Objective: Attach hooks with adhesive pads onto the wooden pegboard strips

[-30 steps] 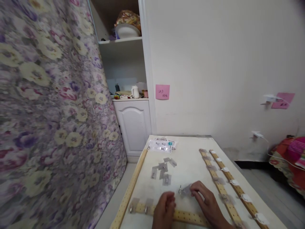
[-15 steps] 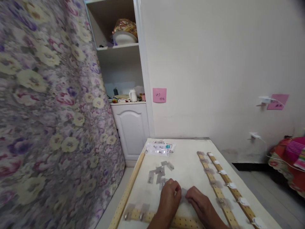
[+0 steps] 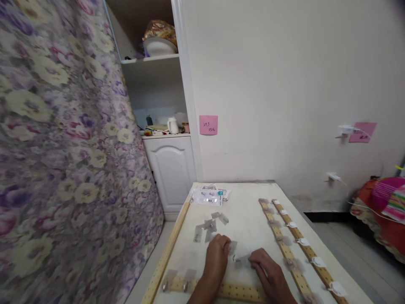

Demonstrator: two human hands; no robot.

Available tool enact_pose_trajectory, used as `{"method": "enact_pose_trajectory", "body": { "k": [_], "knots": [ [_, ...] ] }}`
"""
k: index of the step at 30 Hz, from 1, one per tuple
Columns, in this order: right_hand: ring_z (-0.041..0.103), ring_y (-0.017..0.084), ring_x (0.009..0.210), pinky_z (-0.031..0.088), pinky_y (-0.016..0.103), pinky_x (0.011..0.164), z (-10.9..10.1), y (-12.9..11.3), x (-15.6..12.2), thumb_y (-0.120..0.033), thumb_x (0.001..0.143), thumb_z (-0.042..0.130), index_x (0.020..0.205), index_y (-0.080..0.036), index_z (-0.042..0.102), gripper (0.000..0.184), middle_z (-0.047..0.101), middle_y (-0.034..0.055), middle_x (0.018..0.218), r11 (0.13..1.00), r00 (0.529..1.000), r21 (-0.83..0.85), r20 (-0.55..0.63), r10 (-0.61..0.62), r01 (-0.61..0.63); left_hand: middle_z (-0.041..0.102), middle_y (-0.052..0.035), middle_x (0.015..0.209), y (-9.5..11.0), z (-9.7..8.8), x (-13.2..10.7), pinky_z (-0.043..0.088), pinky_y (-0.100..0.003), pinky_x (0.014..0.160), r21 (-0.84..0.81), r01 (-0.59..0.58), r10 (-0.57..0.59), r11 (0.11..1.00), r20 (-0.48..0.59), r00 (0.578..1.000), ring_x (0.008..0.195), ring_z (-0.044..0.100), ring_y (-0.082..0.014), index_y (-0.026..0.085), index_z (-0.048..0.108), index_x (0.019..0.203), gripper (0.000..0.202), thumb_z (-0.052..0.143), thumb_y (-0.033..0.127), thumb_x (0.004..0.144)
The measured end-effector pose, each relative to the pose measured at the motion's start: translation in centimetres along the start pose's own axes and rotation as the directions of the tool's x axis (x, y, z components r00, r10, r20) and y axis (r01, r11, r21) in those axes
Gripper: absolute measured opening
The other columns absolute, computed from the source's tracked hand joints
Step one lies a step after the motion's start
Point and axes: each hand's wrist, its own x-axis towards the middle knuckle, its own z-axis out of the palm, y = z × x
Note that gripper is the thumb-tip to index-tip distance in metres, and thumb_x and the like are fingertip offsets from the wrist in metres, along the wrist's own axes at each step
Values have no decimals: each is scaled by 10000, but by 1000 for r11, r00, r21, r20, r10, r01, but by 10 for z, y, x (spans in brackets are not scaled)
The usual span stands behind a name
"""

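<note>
My left hand [image 3: 216, 257] rests on the white table [image 3: 249, 219], its fingers curled beside a small clear adhesive hook [image 3: 232, 247]. My right hand [image 3: 265, 269] pinches another clear hook with a metal loop [image 3: 239, 259] just left of its fingertips. A scatter of several more clear hooks [image 3: 209, 226] lies just beyond my left hand. A perforated wooden strip [image 3: 230, 290] runs across the table under both wrists, with two hooks stuck at its left end [image 3: 177, 282].
Two more wooden strips [image 3: 291, 249] with white and clear hooks lie along the table's right side, another strip [image 3: 167, 255] along the left edge. Packets [image 3: 209, 196] sit at the far end. A floral curtain [image 3: 63, 160] hangs left; a white cabinet [image 3: 171, 169] stands behind.
My left hand has moved forward from the near strip to the loose hooks. My right hand has stayed put, holding its hook. The view has shifted slightly rightward.
</note>
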Motion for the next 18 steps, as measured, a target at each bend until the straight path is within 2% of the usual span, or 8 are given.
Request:
{"method": "enact_pose_trajectory", "body": {
  "k": [9,14,18],
  "knots": [
    [592,156,728,496,236,661,3,-4,-11,-232,892,415,854,-225,580,169,617,32,781,999,996,-23,-79,30,-32,634,-41,746,-14,11,6,392,-289,708,-39,55,-54,998,12,998,757,566,-186,178,625,684,226,415,96,685],
    [591,151,715,484,226,653,3,-4,-15,-230,889,416,847,-225,578,167,603,20,771,999,996,-20,-80,46,-47,636,-45,772,-17,15,-3,386,-307,740,-38,63,-61,997,55,997,792,559,-197,182,610,703,233,396,92,682],
    [592,157,754,483,231,677,3,-6,-17,-217,890,414,867,-225,571,159,606,27,810,999,996,-3,-75,51,-51,627,-30,789,-21,11,-11,369,-308,782,-34,95,-92,995,96,991,831,544,-192,191,603,729,244,382,90,701]
  ]
}}
